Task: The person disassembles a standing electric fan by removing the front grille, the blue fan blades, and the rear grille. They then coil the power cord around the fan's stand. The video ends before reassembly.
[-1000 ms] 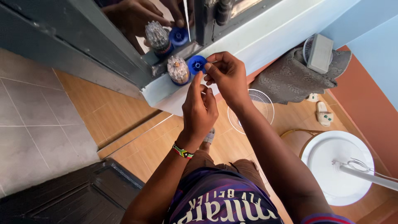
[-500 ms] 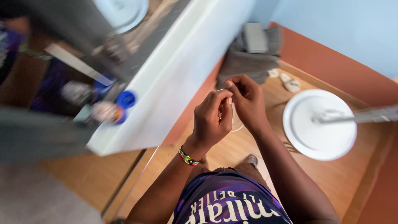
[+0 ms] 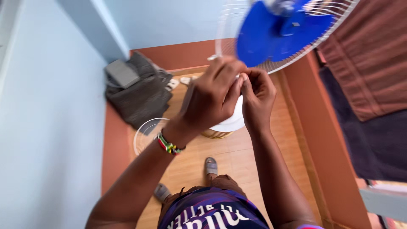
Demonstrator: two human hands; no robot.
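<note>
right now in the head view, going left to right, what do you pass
pale blue wall → grey cloth bundle → left hand → right hand → blue fan blades → brown curtain

A: Fan blades?
B: Solid blue, white wire guard around them.
A: Below the fan?
B: White round base, tan tiled floor, grey cloth left of it. Bracelet: red, green, yellow, black beads.
</note>
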